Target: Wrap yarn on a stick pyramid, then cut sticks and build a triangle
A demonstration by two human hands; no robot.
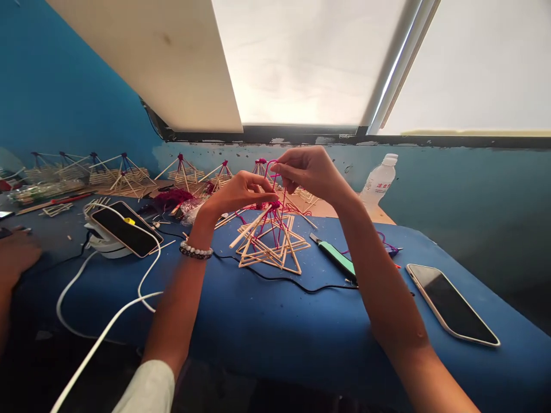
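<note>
Right fingers (287,171) pinch magenta cord (267,170) above a stick frame (267,256), while left fingers (260,192) press against its knot (274,204).

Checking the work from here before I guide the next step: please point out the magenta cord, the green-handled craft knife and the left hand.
Magenta cord (267,171): head view, on the loop above the hands.
Green-handled craft knife (338,259): head view, on the green handle.
Left hand (237,194): head view, on the back of the hand.
</note>
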